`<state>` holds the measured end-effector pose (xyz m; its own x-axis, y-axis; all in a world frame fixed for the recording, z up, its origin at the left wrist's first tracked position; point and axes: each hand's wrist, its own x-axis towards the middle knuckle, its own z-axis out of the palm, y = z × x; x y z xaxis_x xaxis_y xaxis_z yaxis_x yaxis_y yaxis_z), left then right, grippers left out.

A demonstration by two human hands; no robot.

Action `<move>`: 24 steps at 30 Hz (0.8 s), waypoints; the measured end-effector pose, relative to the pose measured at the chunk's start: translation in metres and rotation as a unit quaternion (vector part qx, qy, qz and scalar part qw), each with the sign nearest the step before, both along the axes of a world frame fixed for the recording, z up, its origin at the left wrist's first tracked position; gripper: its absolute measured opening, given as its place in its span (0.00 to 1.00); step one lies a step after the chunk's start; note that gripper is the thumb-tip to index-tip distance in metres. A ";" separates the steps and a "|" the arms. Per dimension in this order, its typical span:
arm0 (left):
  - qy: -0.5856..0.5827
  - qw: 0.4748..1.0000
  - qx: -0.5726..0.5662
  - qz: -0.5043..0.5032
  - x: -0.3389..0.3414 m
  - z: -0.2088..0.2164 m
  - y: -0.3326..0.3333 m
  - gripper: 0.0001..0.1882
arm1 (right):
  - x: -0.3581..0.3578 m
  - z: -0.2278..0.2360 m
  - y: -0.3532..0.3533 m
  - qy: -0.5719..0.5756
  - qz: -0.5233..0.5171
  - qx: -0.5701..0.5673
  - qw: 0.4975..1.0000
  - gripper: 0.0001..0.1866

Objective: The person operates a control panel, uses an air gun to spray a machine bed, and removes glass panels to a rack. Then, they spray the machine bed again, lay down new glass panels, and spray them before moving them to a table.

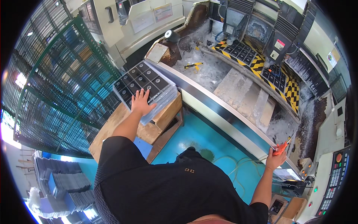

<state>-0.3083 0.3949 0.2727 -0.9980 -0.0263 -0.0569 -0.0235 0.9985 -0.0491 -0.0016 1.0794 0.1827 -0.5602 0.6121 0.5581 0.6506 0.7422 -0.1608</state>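
Note:
My left hand [140,103] lies with its fingers spread on the near edge of a stack of black panels [143,77]. Each panel is marked off in squares with pale rings, and clear plastic-like layers show along the stack's side. The stack rests on a wooden table [164,116]. At the right, my right hand [275,159] is closed round an orange air blow gun [280,148] with a thin nozzle, above the machine's front rail [220,108]. My fingers partly hide its grip.
Inside the machine, black gridded panels [242,52] lie among yellow-black striped tape, under two spindle heads [235,26]. White dust covers the bed. A control panel [332,183] stands at right, a green mesh rack [56,86] at left. A pale hose [233,170] loops across the blue floor.

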 end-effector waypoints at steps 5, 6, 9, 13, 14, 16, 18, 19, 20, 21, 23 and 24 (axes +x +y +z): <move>-0.002 1.000 0.005 0.000 0.000 0.000 0.001 0.50 | 0.000 0.000 0.000 -0.010 -0.007 0.004 1.000 0.45; -0.004 1.000 0.004 -0.001 0.000 0.000 0.002 0.50 | 0.001 0.000 0.000 -0.005 -0.006 0.005 1.000 0.45; -0.008 1.000 0.003 0.000 0.001 0.001 0.001 0.50 | -0.001 -0.001 0.001 0.004 -0.002 0.004 1.000 0.44; -0.008 1.000 0.004 0.006 0.001 0.002 0.003 0.49 | -0.001 -0.001 0.000 0.016 0.008 0.016 1.000 0.43; -0.004 1.000 0.004 0.004 0.000 -0.001 0.002 0.50 | 0.000 0.000 0.000 0.009 0.007 0.012 1.000 0.44; -0.006 1.000 0.005 0.001 -0.001 -0.002 0.005 0.50 | 0.003 0.000 0.001 0.008 0.003 0.012 1.000 0.45; -0.010 1.000 0.006 0.005 -0.002 -0.001 0.005 0.50 | 0.001 0.000 0.001 0.014 0.006 0.011 1.000 0.46; -0.012 1.000 0.006 0.000 -0.002 -0.002 0.003 0.50 | -0.001 0.001 0.001 0.012 0.001 0.010 1.000 0.46; -0.010 1.000 0.002 0.005 -0.001 -0.003 0.002 0.50 | -0.002 0.001 0.000 0.007 0.006 0.009 1.000 0.46; -0.008 1.000 -0.001 0.010 -0.001 -0.004 0.002 0.50 | -0.003 0.001 0.001 0.002 0.012 0.009 1.000 0.46; -0.012 1.000 -0.006 0.008 -0.002 -0.004 0.005 0.50 | 0.000 0.001 0.001 0.001 0.007 0.009 1.000 0.45; -0.015 1.000 -0.005 0.008 -0.002 -0.003 0.006 0.50 | 0.000 0.001 0.002 0.002 0.006 0.013 1.000 0.45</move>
<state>-0.3105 0.4009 0.2694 -0.9954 -0.0435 -0.0859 -0.0384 0.9975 -0.0598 -0.0016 1.0813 0.1833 -0.5647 0.5910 0.5760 0.6411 0.7537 -0.1448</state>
